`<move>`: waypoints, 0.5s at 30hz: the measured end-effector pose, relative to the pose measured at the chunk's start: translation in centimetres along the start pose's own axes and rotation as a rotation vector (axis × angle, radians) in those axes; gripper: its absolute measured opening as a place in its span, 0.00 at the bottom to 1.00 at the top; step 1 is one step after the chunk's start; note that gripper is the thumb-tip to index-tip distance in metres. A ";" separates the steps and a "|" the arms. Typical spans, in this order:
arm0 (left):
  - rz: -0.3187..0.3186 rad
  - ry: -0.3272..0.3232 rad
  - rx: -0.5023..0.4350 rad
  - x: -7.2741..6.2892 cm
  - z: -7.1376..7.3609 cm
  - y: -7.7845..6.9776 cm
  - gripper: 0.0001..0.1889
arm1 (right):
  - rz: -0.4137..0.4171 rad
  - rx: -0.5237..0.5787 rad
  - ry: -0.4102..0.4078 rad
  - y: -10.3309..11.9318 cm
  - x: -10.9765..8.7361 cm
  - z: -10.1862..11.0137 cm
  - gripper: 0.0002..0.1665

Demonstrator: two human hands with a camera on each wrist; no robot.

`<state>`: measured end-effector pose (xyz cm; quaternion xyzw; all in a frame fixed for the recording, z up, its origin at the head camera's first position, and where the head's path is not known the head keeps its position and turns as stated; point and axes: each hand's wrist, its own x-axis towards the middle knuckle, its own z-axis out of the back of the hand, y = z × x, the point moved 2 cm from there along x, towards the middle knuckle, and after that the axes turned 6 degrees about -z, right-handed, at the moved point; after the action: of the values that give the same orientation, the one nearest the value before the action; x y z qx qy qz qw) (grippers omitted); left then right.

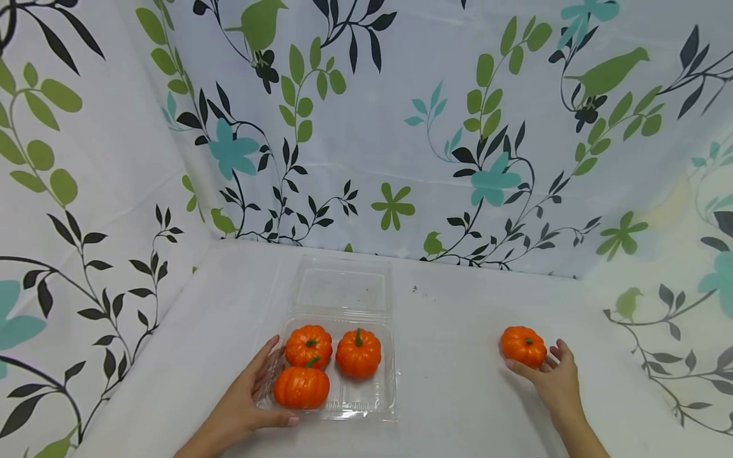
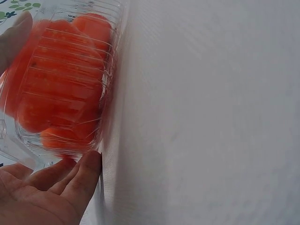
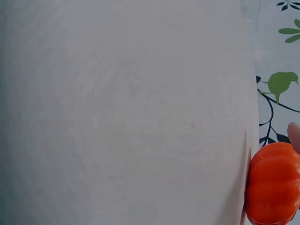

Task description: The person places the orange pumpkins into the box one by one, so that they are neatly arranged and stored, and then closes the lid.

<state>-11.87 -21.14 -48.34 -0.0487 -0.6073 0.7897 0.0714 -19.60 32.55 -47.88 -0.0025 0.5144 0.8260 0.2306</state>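
A clear plastic clamshell container (image 1: 375, 397) lies on the table with its lid (image 1: 343, 289) folded back. Inside are three small orange pumpkins with green stems: one at the back left (image 1: 308, 350), one at the right (image 1: 358, 357) and one at the front left (image 1: 301, 389), lying tilted. My left hand (image 1: 243, 407) holds the container's front left corner, thumb at the front and fingers (image 2: 84, 180) along the left side. Off to the right, my right hand (image 1: 557, 381) grips another orange pumpkin (image 1: 522, 347) on the table between thumb and fingers.
A white cloth covers the table (image 1: 446, 381). Behind it and at both sides hangs a white curtain (image 1: 378, 159) printed with leaves, birds and flowers. Small brown specks (image 1: 415, 289) lie near the back of the table, right of the lid.
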 end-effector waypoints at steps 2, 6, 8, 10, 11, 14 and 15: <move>0.002 -0.001 -0.004 0.0 0.0 0.0 0.66 | 0.001 -0.017 0.017 0.2 0.1 -0.1 0.77; 0.003 -0.003 -0.009 0.0 0.1 0.0 0.66 | 0.000 -0.054 0.033 0.5 0.3 -0.2 0.76; -0.004 -0.002 -0.008 0.0 0.1 0.0 0.66 | 0.001 -0.065 0.033 0.6 0.4 -0.3 0.74; -0.002 -0.004 -0.012 0.1 0.1 0.0 0.66 | 0.007 -0.077 0.030 0.6 0.5 -0.4 0.72; -0.008 -0.003 -0.012 0.1 0.1 -0.1 0.66 | 0.011 -0.083 0.029 0.6 0.5 -0.4 0.72; -0.013 -0.004 -0.014 0.0 0.1 0.0 0.66 | 0.028 -0.102 0.021 0.5 0.7 -0.5 0.69; -0.009 -0.006 -0.018 0.0 0.1 0.0 0.66 | 0.034 -0.109 0.017 0.5 0.7 -0.5 0.68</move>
<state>-11.87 -21.22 -48.34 -0.0443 -0.6148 0.7841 0.0726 -20.54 32.20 -47.89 -0.0134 0.4704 0.8566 0.2115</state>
